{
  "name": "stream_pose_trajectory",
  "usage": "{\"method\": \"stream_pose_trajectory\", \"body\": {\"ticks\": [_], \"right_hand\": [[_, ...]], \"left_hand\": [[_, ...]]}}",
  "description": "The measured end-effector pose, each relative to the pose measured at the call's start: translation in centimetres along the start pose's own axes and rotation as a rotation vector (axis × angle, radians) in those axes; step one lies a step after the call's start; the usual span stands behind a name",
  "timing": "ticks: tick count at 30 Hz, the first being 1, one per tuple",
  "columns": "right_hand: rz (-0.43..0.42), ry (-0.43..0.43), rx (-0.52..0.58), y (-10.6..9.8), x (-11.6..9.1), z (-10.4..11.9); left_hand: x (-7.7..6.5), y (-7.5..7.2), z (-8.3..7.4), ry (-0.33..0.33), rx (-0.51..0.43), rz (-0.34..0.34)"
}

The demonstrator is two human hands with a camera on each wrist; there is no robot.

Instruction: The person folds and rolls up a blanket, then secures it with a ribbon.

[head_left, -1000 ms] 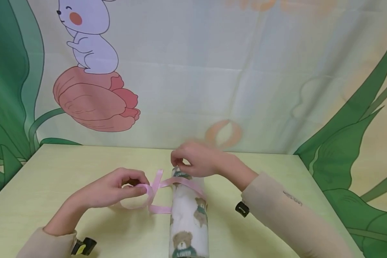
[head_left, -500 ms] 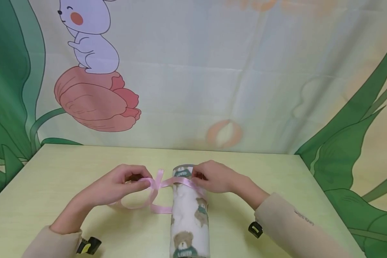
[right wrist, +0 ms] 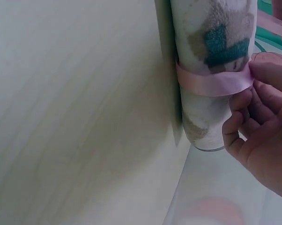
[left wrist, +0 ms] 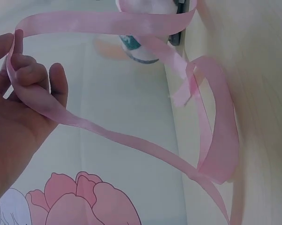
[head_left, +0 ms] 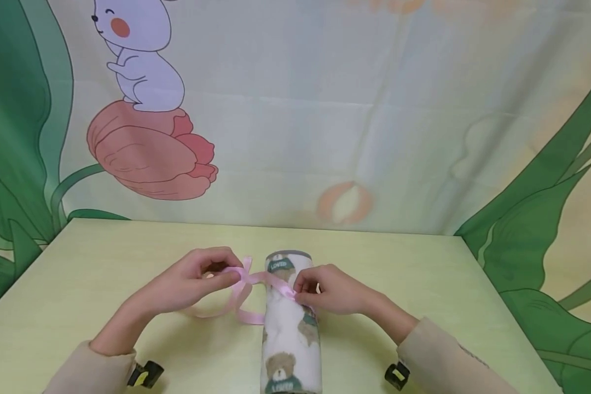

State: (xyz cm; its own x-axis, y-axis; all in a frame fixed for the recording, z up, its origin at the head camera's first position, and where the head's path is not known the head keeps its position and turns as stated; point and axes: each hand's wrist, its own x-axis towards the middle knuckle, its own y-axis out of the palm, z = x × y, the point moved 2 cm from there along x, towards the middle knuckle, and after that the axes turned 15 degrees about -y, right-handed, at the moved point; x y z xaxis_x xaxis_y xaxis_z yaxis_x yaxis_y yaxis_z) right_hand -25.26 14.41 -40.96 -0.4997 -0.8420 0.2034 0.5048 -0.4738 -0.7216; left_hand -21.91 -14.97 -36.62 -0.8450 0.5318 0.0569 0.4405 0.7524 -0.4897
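Note:
A white cylinder (head_left: pixel 290 339) with a fuzzy bear-print surface lies lengthwise on the table. Around its far half runs a pink ribbon (head_left: pixel 276 283), which crosses itself to the left and trails in loops over the tabletop. My left hand (head_left: pixel 197 280) pinches the ribbon left of the cylinder; in the left wrist view a strip (left wrist: pixel 42 101) passes over its fingers. On top of the cylinder, my right hand (head_left: pixel 335 291) pinches the band between thumb and fingertips. The right wrist view shows the band (right wrist: pixel 213 84) lying against the fuzzy surface. The cylinder's near end is cut off by the head view.
A pale wooden table (head_left: pixel 409 273) lies under everything. Behind it hangs a printed cloth backdrop (head_left: pixel 276 137) with a white animal, flowers and green leaves. Black wrist cameras are strapped beneath both sleeves (head_left: pixel 93 369).
My right hand has come from the cylinder's far end down toward me onto the ribbon band. My left hand has shifted slightly right with the ribbon, closer to the cylinder.

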Motion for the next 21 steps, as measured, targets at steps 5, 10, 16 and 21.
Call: {"method": "stream_pose_trajectory", "body": {"ticks": [5, 10, 16, 21], "right_hand": [[0.008, 0.008, 0.092, 0.4, -0.6, 0.0], [-0.058, 0.027, 0.071, 0.3, -1.0, -0.1], [-0.158, 0.048, 0.006, 0.0, -1.5, -0.8], [-0.178, 0.071, 0.017, -0.3, -2.0, -0.9]], "left_hand": [[0.2, 0.3, 0.0, 0.000, 0.018, -0.018], [0.5, 0.5, -0.3, -0.015, 0.035, -0.045], [1.1, 0.7, -0.8, -0.051, 0.024, -0.091], [2.1, 1.0, -1.4, -0.097, -0.008, -0.108]]}}
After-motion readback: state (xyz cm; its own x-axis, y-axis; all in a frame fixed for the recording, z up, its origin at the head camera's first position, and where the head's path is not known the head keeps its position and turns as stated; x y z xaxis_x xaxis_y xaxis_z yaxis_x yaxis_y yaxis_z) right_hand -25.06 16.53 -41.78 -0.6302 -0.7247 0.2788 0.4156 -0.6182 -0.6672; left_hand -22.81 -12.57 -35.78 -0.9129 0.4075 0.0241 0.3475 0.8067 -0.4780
